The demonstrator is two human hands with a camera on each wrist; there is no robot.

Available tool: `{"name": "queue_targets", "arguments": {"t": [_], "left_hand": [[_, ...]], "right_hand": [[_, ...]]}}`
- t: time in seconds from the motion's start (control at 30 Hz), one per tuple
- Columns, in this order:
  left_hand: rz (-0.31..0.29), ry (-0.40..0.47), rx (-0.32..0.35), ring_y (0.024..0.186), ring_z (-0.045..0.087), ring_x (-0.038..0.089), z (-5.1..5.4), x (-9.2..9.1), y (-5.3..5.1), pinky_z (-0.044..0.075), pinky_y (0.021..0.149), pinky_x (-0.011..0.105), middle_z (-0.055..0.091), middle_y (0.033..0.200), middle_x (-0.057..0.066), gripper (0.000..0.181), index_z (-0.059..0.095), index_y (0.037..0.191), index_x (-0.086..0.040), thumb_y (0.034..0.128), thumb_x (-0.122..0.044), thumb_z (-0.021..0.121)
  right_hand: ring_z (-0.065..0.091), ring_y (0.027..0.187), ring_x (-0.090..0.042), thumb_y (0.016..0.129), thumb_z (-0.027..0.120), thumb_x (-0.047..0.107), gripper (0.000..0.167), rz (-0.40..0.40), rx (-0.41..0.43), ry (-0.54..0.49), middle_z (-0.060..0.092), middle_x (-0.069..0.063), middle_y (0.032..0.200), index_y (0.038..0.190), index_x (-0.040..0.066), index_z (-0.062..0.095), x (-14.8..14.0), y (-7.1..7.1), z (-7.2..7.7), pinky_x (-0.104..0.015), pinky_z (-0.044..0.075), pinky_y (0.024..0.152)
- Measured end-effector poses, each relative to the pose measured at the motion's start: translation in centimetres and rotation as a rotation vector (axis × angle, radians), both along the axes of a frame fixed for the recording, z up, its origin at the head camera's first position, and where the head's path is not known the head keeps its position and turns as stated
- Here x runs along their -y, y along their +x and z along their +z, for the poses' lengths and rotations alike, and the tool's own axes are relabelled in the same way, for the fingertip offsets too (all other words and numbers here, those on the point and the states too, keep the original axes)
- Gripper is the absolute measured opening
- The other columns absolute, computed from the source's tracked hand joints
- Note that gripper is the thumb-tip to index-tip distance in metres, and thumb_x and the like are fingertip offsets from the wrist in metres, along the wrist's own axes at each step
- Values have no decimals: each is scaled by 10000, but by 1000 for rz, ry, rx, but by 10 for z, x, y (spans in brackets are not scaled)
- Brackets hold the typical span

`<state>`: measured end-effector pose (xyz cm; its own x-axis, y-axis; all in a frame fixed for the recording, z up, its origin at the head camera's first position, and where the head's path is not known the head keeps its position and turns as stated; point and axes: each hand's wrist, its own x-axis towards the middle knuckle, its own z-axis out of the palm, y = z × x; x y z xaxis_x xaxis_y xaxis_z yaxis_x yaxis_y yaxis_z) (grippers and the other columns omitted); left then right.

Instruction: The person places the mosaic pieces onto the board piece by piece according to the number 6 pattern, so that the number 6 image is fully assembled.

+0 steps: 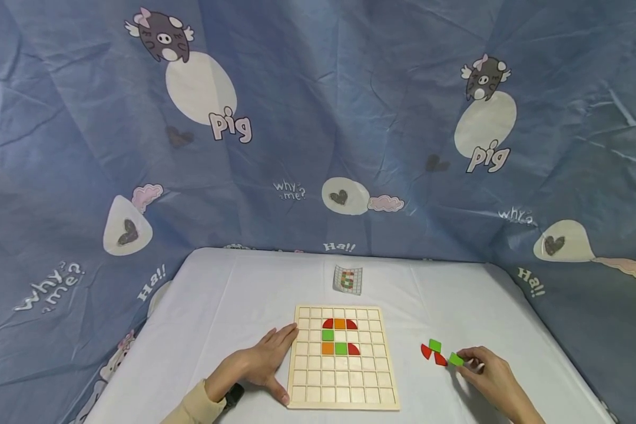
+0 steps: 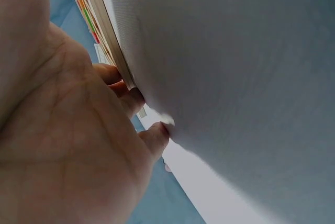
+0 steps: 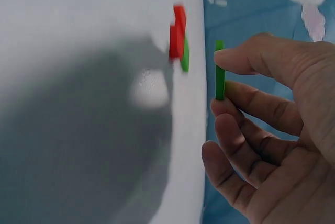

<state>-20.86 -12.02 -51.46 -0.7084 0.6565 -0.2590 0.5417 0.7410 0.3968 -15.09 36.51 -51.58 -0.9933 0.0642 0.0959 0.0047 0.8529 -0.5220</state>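
Observation:
My right hand point(image 1: 492, 374) pinches a green square tile point(image 1: 456, 359) between thumb and fingers, at the right of the table. In the right wrist view the same tile point(image 3: 220, 75) shows edge-on, apart from the cloth. Just left of it lie a green square tile point(image 1: 435, 345) and two red quarter-round tiles point(image 1: 440, 359). My left hand point(image 1: 265, 360) rests spread along the left edge of a wooden grid board point(image 1: 344, 406), fingertips and thumb touching its side. On the board, red quarter-round, orange and green square tiles point(image 1: 328, 335) sit in the upper middle cells.
Behind the board, a small pattern card point(image 1: 347, 280) with a coloured figure on a grid lies on the white tablecloth point(image 1: 244, 282). A blue printed curtain point(image 1: 297, 129) hangs around the table's back and sides.

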Motion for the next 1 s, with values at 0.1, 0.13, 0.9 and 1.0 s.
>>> {"name": "queue_targets", "arguments": {"t": [0.1,0.13,0.9,1.0], "left_hand": [[1,-7,-8,1501,88,297,0,0,0,116,1215,509,53,1609,192,1394,64,1526,29,566,-651,813],[2,-8,-7,1502,87,296,0,0,0,115,1215,508,52,1609,191,1394,64,1526,28,566,-650,814],[-18,9,-28,1496,104,319,-5,2,-1,129,1207,524,65,1603,205,1400,73,1521,42,560,-672,799],[-19,4,-30,1496,103,317,-5,2,-2,128,1208,521,63,1604,203,1400,71,1522,39,561,-676,796]], "right_hand": [[511,702,23,747,812,119,200,57,-86,-6,641,55,859,924,121,719,15,-4,2,-201,497,600],[508,701,25,741,814,107,197,78,-114,-6,637,69,853,911,129,717,20,-5,3,-201,494,595],[583,831,-91,819,749,162,171,532,-98,17,606,89,986,979,147,689,143,-27,6,-216,520,682],[588,873,-90,825,753,172,176,568,-98,36,598,82,994,986,134,691,152,-30,2,-235,539,736]]}}
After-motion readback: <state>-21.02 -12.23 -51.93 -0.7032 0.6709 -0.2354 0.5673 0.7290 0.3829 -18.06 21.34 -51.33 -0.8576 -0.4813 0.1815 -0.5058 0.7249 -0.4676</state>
